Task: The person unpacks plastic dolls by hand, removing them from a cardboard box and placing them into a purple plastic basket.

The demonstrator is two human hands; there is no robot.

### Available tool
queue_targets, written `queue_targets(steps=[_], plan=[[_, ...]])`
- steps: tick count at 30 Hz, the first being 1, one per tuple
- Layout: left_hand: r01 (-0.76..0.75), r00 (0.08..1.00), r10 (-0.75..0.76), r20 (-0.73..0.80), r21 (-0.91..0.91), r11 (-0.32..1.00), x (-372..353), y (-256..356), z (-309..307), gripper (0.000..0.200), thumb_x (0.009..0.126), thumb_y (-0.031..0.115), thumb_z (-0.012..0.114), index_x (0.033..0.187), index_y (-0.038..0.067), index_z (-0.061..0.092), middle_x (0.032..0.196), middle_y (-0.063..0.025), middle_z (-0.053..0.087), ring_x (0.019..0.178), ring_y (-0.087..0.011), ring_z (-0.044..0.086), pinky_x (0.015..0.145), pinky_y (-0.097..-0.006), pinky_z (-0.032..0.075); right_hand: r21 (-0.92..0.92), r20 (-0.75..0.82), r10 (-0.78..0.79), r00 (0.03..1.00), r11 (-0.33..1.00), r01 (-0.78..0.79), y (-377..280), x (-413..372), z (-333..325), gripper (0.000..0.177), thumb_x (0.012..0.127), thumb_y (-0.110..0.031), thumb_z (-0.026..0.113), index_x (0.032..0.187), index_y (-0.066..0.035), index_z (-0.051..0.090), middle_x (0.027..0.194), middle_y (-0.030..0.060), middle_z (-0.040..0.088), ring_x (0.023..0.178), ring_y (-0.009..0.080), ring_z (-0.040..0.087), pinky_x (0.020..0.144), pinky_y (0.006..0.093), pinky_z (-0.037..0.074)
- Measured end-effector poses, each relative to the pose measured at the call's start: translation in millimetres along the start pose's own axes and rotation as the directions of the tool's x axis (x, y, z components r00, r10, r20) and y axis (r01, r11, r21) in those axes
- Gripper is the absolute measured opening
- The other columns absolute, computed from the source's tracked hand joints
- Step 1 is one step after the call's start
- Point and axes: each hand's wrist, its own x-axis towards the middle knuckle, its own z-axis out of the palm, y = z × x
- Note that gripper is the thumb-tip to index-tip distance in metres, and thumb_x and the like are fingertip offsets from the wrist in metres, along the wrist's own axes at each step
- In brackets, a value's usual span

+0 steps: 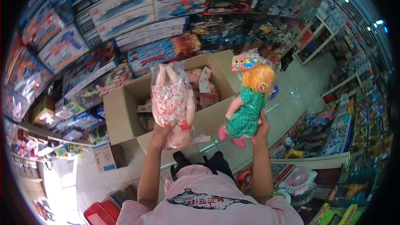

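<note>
Fingers of the left hand [164,132], in the head view, are bent nearly closed on a flowered doll [171,104], gripping it near the head end through crinkled, glossy clear plastic. Its smooth, rounded legs point up and its head hangs lowest; the thin white dress carries a small red-and-pink print. The doll is held over the near left part of an open carton [216,116], a deep rectangular box of matt tan cardboard with its flaps spread. Inside lie pink-patterned packages [208,98] and white cards.

The right hand [261,130] is partly closed at the lower side of a green-dressed doll [249,110], the thumb lying against its wrapper. This doll is upright and slightly tilted, just right of the carton, with sleek yellow hair, a ruffled, puckered dress and rounded pink shoes. A flat, brightly printed card [246,60] sits by its head. Pale, shiny square floor tiles [287,93] show beyond.
</note>
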Motion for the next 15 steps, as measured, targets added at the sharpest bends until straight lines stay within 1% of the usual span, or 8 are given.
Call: queue_targets(steps=[2, 3, 5, 7, 8, 12, 14, 15], plan=[[0.029, 0.999, -0.030, 0.040, 0.030, 0.999, 6, -11, 25, 0.067, 0.087, 0.008, 0.073, 0.144, -0.001, 0.039, 0.132, -0.0115, 0.058, 0.117, -0.0210, 0.059, 0.101, -0.0363, 0.048, 0.063, -0.053, 0.022, 0.998, 0.998, -0.018, -18, -5, -35, 0.035, 0.102, -0.030, 0.051, 0.126, -0.006, 0.057, 0.113, 0.0045, 0.067, 0.103, 0.0185, 0.065, 0.092, 0.0354, 0.051], [0.057, 0.997, -0.060, 0.053, 0.049, 0.997, 9, -17, 39, 0.067, 0.087, 0.007, 0.073, 0.143, -0.001, 0.039, 0.131, -0.0113, 0.058, 0.117, -0.0205, 0.059, 0.101, -0.0363, 0.048, 0.074, -0.066, 0.008, 0.998, 0.997, -0.004, -27, -9, -51, 0.035, 0.102, -0.030, 0.051, 0.126, -0.006, 0.057, 0.113, 0.0045, 0.067, 0.103, 0.0185, 0.065, 0.092, 0.0354, 0.051], [0.094, 0.990, -0.097, 0.105, 0.036, 0.995, 12, -30, 66, 0.066, 0.087, 0.008, 0.073, 0.143, 0.000, 0.039, 0.131, -0.0108, 0.058, 0.116, -0.0197, 0.059, 0.102, -0.0360, 0.048, 0.116, -0.017, 0.022, 1.000, 0.993, -0.020, -45, -17, -84, 0.040, 0.102, -0.028, 0.050, 0.136, -0.007, 0.048, 0.117, 0.0057, 0.064, 0.104, 0.0174, 0.064, 0.090, 0.0348, 0.052], [0.105, 0.982, -0.115, 0.152, 0.072, 0.992, 15, -46, 96, 0.065, 0.088, 0.010, 0.073, 0.143, 0.000, 0.040, 0.132, -0.0100, 0.058, 0.118, -0.0192, 0.058, 0.102, -0.0356, 0.047, 0.112, -0.068, 0.016, 0.998, 0.994, -0.009, -66, -21, -100, 0.039, 0.101, -0.030, 0.051, 0.132, -0.006, 0.053, 0.116, 0.0053, 0.065, 0.103, 0.0177, 0.064, 0.090, 0.0347, 0.052], [0.110, 0.979, -0.122, 0.161, 0.083, 0.990, 15, -55, 111, 0.065, 0.088, 0.010, 0.073, 0.143, 0.000, 0.040, 0.132, -0.0100, 0.058, 0.118, -0.0192, 0.058, 0.102, -0.0356, 0.047, 0.102, -0.109, 0.023, 0.994, 0.995, -0.011, -76, -22, -110, 0.038, 0.101, -0.031, 0.052, 0.129, -0.005, 0.057, 0.114, 0.0048, 0.067, 0.103, 0.0180, 0.065, 0.091, 0.0346, 0.052], [0.090, 0.985, -0.111, 0.135, 0.151, 0.984, 11, -92, 173, 0.064, 0.089, 0.012, 0.073, 0.143, 0.000, 0.040, 0.133, -0.0094, 0.057, 0.119, -0.0186, 0.057, 0.103, -0.0351, 0.045, 0.077, -0.119, 0.004, 0.993, 0.997, 0.005, -108, -20, -160, 0.043, 0.099, -0.030, 0.055, 0.133, -0.004, 0.053, 0.117, 0.0052, 0.065, 0.105, 0.0186, 0.064, 0.092, 0.0348, 0.051], [0.055, 0.989, -0.079, 0.122, 0.183, 0.981, 8, -107, 207, 0.063, 0.091, 0.015, 0.071, 0.143, -0.001, 0.040, 0.132, -0.0094, 0.057, 0.119, -0.0186, 0.057, 0.103, -0.0349, 0.045, -0.062, -0.008, -0.044, 0.999, 0.997, 0.043, -126, -16, -180, 0.060, 0.094, -0.024, 0.056, 0.147, -0.002, 0.038, 0.138, 0.0099, 0.052, 0.125, 0.0210, 0.052, 0.105, 0.0349, 0.042], [0.052, 0.988, -0.078, 0.131, 0.193, 0.980, 10, -116, 218, 0.063, 0.091, 0.015, 0.071, 0.143, -0.001, 0.040, 0.132, -0.0094, 0.057, 0.119, -0.0186, 0.057, 0.103, -0.0349, 0.045, -0.052, -0.011, -0.052, 0.999, 0.997, 0.051, -133, -15, -194, 0.060, 0.094, -0.024, 0.056, 0.147, -0.002, 0.038, 0.138, 0.0099, 0.052, 0.125, 0.0210, 0.052, 0.105, 0.0349, 0.042]])
